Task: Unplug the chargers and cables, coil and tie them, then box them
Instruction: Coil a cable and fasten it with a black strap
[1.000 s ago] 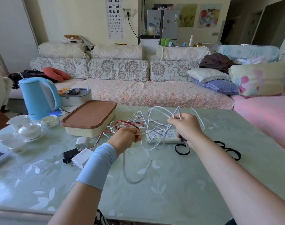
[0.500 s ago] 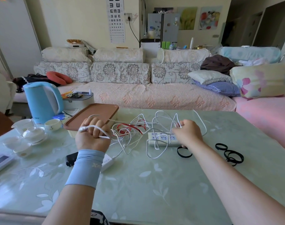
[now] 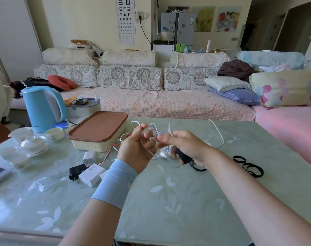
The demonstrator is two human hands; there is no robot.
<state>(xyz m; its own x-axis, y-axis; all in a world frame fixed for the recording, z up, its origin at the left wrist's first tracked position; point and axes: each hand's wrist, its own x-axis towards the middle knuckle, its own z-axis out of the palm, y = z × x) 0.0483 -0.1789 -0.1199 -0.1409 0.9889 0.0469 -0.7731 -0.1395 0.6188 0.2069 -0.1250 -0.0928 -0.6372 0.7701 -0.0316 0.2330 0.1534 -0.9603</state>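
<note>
The left hand (image 3: 136, 148) is turned palm up, its fingers curled loosely round a white cable (image 3: 148, 150) that crosses the palm and loops above the fingertips. Just beside it, the right hand (image 3: 186, 144) is blurred. Its thumb and forefinger seem to pinch a strand of the same cable, which sticks up above the knuckles, while its lower fingers wrap a dark object (image 3: 184, 157) that I cannot identify. Behind both hands the cable spreads in a tangle over the table (image 3: 168, 201), with one long loop swinging out past the right hand. A red cable (image 3: 110, 151) runs out from behind the left hand, its far end hidden there. Whatever lies straight beneath the hands is covered by them. A black loop (image 3: 199, 169) pokes out from under the right wrist, partly hidden, and more black rings (image 3: 248, 166) lie apart beyond that wrist. Beyond the left hand stands a box (image 3: 98, 130) with its brown lid on. Nearer the left wrist are a white charger (image 3: 91, 174), a black charger (image 3: 76, 172) and a white plug (image 3: 89, 156).
</note>
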